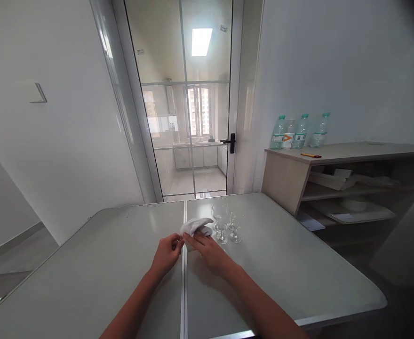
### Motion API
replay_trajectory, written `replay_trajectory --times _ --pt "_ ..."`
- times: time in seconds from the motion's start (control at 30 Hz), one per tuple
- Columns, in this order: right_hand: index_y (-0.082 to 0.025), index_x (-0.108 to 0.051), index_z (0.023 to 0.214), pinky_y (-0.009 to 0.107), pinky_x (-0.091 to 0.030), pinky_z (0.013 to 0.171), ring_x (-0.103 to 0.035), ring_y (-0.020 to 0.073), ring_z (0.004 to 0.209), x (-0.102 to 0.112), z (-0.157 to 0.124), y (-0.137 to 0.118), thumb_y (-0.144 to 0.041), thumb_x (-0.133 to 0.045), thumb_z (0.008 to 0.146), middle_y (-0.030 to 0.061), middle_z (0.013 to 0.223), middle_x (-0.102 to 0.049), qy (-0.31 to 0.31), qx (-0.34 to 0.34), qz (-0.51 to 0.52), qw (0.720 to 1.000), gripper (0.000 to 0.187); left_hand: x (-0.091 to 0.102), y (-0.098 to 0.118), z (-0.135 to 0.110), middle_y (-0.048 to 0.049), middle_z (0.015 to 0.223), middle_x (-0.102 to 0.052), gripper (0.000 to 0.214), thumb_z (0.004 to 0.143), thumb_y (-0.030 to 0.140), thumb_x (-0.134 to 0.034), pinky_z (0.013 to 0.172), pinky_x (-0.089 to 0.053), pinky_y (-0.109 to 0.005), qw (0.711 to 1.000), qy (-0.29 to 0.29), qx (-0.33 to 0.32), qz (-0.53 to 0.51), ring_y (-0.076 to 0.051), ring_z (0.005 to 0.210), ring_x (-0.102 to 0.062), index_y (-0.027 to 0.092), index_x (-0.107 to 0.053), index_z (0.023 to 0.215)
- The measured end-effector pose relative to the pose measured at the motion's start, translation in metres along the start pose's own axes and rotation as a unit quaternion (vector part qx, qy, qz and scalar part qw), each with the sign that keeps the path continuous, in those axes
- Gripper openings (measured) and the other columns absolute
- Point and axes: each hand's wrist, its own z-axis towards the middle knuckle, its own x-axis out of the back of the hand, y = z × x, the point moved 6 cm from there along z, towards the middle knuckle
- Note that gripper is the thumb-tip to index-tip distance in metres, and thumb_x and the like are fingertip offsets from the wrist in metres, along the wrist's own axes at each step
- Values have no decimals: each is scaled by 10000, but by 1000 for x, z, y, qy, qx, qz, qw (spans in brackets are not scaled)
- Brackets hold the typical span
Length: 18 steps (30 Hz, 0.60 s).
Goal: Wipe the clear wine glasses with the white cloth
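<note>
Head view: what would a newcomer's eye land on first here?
Probably the bunched white cloth near the table's center seam, with the right hand on it and the left hand close beside. Just right of it stand clear stemmed glasses. Beyond the far edge, a tall glazed door shows a bright room.

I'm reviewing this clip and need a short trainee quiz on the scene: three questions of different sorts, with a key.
1. True or false: the right hand touches the white cloth.
2. Fill in: in the picture, the stemmed glasses stand to the ___ of the cloth.
3. How many teal-capped bottles stand on the cabinet? a) one b) three c) six

Key: 1. true; 2. right; 3. b
</note>
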Motion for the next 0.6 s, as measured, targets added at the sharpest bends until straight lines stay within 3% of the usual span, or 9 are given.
replay_trajectory --times 0.07,0.2,0.3,0.4,0.5,0.6 --pt "-291 -390 1558 523 -357 1126 -444 286 1408 -1 1 1 -20 -371 935 118 1460 -564 -6 15 -32 999 679 -3 3 -1 24 556 -549 333 952 443 -512 550 -322 -246 998 -11 -30 63 -129 507 -480 190 -583 748" --pt "-247 -504 1476 538 -355 1084 -505 317 1350 5 2 7 -59 -459 916 146 1361 -637 6 -33 -52 998 593 -12 6 -8 -16 628 -639 189 941 317 -514 583 -313 -267 971 -52 -112 205 -161 561 -557 194 -612 835" --pt "-212 -549 1421 459 -410 1002 -618 288 1170 12 1 9 -126 -469 928 133 1230 -702 20 -81 8 997 507 -21 11 -17 -41 660 -668 155 941 253 -504 602 -321 -287 935 -92 -202 277 -177 579 -594 204 -620 851" --pt "-219 -700 1173 342 -455 824 -654 213 880 17 0 15 -206 -453 948 57 979 -740 38 -147 123 981 334 -27 20 -26 -54 692 -683 163 959 232 -477 614 -346 -300 909 -114 -281 287 -182 592 -613 211 -631 911" --pt "-200 -743 913 291 -448 739 -617 184 799 16 -3 25 -286 -493 918 20 861 -716 53 -221 289 930 265 -27 25 -29 -57 706 -689 191 971 238 -468 622 -368 -303 908 -108 -307 265 -182 612 -631 217 -650 1027" --pt "-170 -745 883 290 -461 712 -620 198 814 13 -7 35 -364 -530 876 38 872 -711 90 -274 446 847 289 -20 24 -24 -46 691 -682 195 962 281 -508 640 -394 -295 936 -81 -263 221 -178 614 -626 226 -670 1057"
